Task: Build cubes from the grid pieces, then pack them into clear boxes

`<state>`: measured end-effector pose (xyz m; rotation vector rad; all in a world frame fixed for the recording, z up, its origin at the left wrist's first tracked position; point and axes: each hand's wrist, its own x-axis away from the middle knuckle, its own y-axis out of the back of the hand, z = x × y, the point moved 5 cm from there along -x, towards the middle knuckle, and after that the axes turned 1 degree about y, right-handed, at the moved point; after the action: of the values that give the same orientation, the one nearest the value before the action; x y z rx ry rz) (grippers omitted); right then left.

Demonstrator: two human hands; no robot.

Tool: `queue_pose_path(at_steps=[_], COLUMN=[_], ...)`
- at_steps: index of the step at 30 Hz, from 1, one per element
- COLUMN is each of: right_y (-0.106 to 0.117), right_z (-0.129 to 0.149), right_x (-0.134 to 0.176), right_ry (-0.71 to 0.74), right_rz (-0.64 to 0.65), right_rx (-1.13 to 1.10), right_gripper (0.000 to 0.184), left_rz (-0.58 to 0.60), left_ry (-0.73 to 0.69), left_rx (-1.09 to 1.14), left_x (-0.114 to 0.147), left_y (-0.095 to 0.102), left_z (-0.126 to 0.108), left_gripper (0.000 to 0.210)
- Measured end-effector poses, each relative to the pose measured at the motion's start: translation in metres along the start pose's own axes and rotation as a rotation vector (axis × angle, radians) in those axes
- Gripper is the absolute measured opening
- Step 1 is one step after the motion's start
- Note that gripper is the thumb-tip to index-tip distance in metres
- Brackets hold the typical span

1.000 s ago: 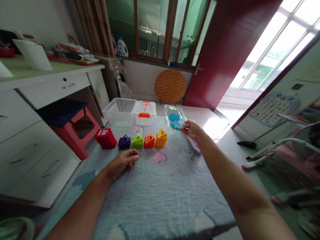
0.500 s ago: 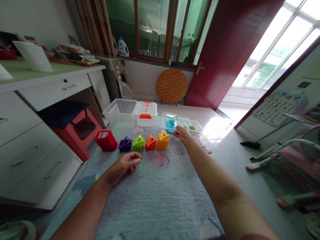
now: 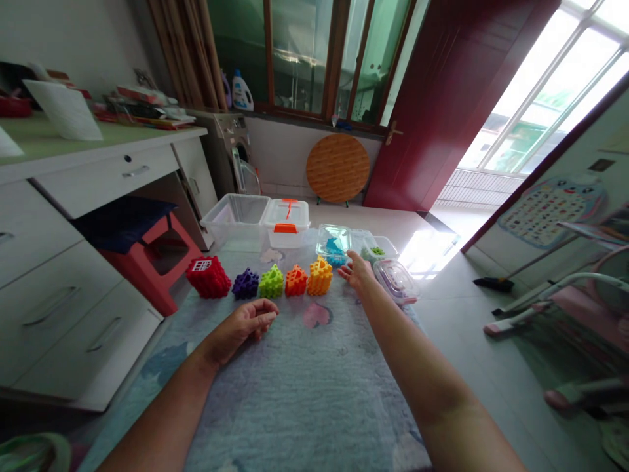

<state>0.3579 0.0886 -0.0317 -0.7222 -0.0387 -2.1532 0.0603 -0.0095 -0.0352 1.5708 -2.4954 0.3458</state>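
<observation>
My left hand (image 3: 253,319) rests on the table cover with its fingers curled together, and nothing shows in it. Just beyond it stand a purple block stack (image 3: 246,284) and a lime green block stack (image 3: 272,281). To their right are an orange stack (image 3: 295,280) and a yellow stack (image 3: 320,276); a red stack (image 3: 209,276) with a white window piece stands at the left. My right hand (image 3: 358,270) is stretched out with fingers apart, holding nothing visible. It is beside a clear box (image 3: 322,235) with blue pieces (image 3: 335,246).
Right of that box is a clear container with green pieces (image 3: 377,250), and a clear lid (image 3: 396,280) lies at the table's right edge. At the back stand a large clear bin (image 3: 230,226) and a lidded box with an orange latch (image 3: 285,229). A red stool (image 3: 171,262) is left.
My right hand has drawn slightly toward me and its fingers have spread, away from the box of blue pieces. My left hand has stayed put.
</observation>
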Motion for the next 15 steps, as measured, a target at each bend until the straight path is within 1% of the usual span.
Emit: queue_pose_path(at_steps=[4,7,11,15], right_y=[-0.008,-0.015,-0.018,-0.017], right_z=[-0.009,-0.009,-0.004,0.004], right_x=[0.0,-0.003,-0.007,-0.009], right_ry=[-0.101,-0.108,-0.043,0.083], right_rz=[0.026,0.04,0.026,0.03], right_rx=[-0.038,-0.069,-0.094,-0.089], right_gripper=[0.015,0.009,0.011,0.016], left_rz=[0.004,0.002,0.002,0.006], left_ry=[-0.002,-0.004,-0.004,-0.006], left_rx=[-0.013,-0.009,0.007,0.013], left_x=[0.0,0.0,0.0,-0.001], left_y=[-0.001,-0.001,-0.001,-0.001], left_z=[-0.001,-0.002,-0.001,0.0], left_gripper=[0.034,0.034,0.034,0.032])
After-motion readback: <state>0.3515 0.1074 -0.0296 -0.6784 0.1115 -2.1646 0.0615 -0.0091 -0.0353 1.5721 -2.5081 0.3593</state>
